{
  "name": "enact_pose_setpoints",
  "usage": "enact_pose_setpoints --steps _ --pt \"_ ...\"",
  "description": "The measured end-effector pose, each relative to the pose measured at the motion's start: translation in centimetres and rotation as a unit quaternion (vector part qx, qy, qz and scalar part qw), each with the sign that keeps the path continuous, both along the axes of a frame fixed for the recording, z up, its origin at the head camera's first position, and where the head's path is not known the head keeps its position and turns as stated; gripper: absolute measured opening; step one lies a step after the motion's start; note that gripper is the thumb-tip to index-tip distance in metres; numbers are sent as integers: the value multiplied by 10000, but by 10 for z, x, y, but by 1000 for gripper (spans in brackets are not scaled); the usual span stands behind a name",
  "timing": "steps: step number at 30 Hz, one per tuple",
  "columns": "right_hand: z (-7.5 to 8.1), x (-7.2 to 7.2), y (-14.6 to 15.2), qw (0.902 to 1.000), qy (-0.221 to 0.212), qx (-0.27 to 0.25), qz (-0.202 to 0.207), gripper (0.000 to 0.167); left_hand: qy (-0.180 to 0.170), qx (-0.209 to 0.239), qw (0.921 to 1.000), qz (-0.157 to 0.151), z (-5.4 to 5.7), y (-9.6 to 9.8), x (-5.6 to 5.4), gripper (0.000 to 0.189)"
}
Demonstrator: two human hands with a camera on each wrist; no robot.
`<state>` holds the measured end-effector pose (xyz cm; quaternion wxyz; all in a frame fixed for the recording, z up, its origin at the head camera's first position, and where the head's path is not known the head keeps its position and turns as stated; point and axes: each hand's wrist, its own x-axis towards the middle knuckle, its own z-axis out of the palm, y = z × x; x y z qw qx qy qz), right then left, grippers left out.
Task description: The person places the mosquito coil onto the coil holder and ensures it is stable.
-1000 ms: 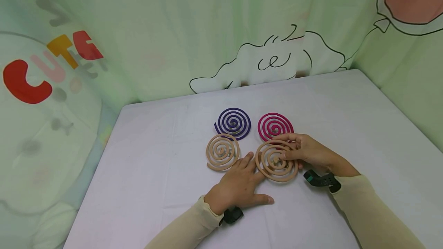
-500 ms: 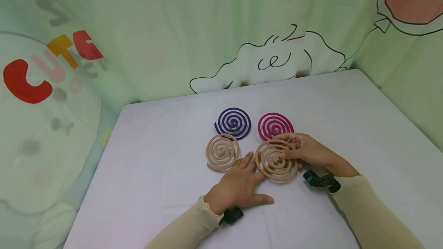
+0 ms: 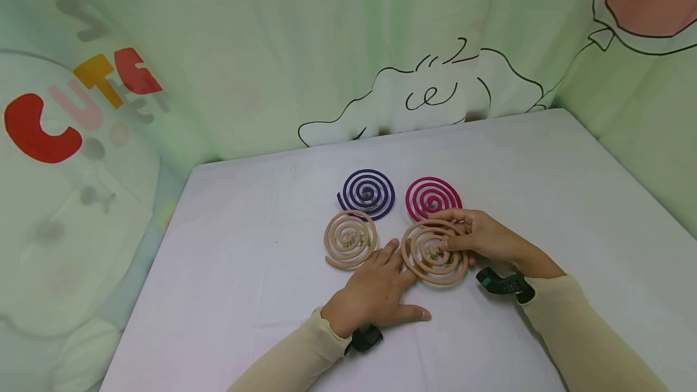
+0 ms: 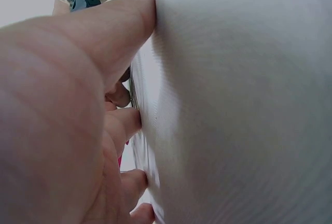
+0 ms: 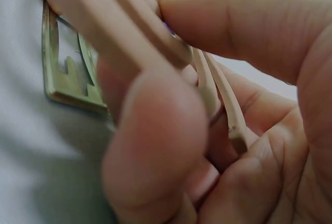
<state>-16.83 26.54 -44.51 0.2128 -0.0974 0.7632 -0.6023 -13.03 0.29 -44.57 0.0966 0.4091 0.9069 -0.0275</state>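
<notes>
In the head view, my right hand pinches a tan mosquito coil by its right side, thumb on top. The right wrist view shows the coil's arms between thumb and fingers, with a flat brass-coloured metal stand beneath, on the cloth. My left hand rests palm down with spread fingers, some reaching the held coil's left edge. Seen from the left wrist, its fingertips touch the white cloth. A second tan coil lies left of that hand, overlapping the front of a purple coil.
A magenta coil lies just behind the right hand, partly covered by its fingers. Small metallic pieces show through the coils' centres. The white-covered table ends at a printed fabric backdrop.
</notes>
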Motion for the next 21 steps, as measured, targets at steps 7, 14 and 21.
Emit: enact_pose_setpoints --steps 7,14,21 --pt "1 0 -1 9997 -8 246 -44 66 92 -13 10000 2 -1 1 -1 96" --pt "2 0 -1 9995 4 311 -92 65 117 -8 9999 -8 -2 1 -1 97" --pt "1 0 -4 9988 47 468 -122 65 29 24 10000 19 -2 0 -1 95"
